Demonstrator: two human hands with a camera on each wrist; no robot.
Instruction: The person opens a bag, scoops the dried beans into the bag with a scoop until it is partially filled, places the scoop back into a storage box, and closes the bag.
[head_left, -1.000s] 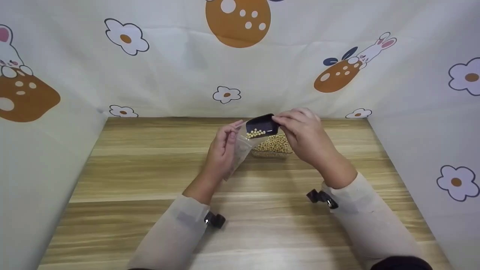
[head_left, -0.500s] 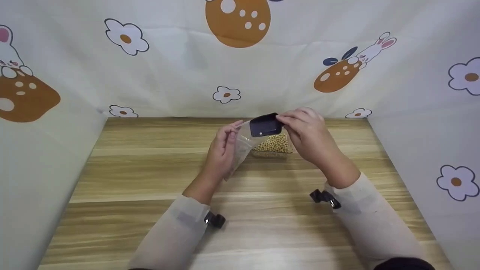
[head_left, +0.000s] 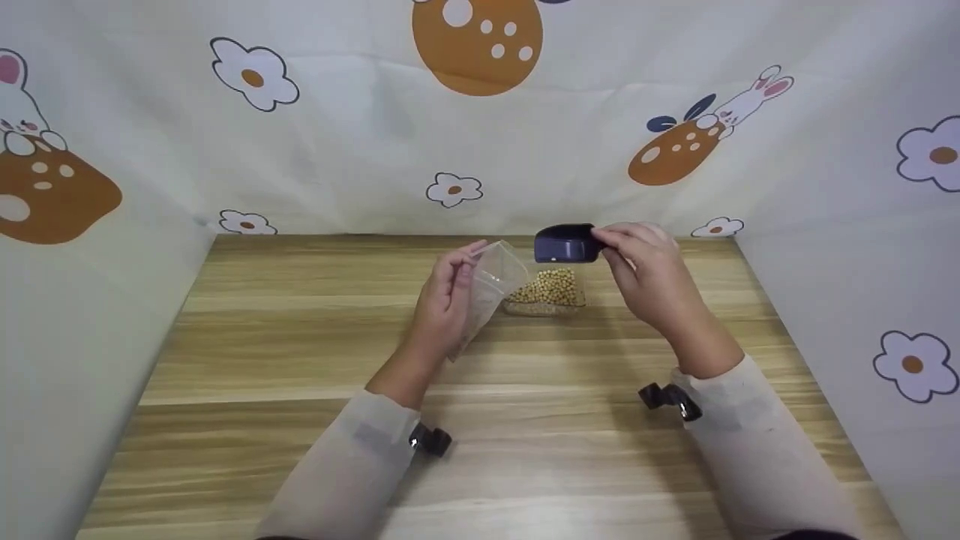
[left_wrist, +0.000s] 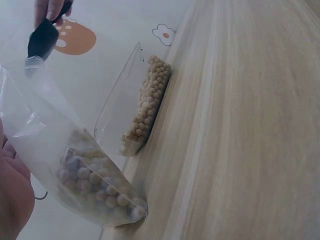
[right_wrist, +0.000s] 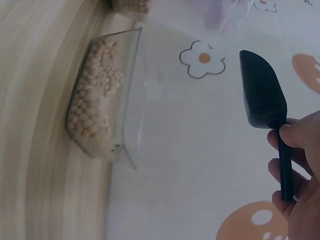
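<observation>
My left hand [head_left: 444,300] pinches the rim of a clear zip bag [head_left: 499,270], whose mouth gapes up and to the right. Soybeans [left_wrist: 100,187] fill the bag's bottom in the left wrist view. In my right hand [head_left: 649,274] is the handle of a black scoop [right_wrist: 262,92], lifted to the right of the bag mouth. One bean shows in the scoop's pan [head_left: 566,246] in the head view. Below and behind the two hands stands a clear box [right_wrist: 131,90] partly filled with soybeans [head_left: 555,286].
The wood-grain table [head_left: 525,442] lies under everything. A patterned white cloth [head_left: 360,150] with oranges, rabbits and flowers rises at the back and both sides. Dark wrist cameras [head_left: 431,441] jut inward from the sleeves.
Several beans slid out of the scoop at the bag mouth. The right hand then drew the scoop away to the right. My left hand and the bag have stayed in place.
</observation>
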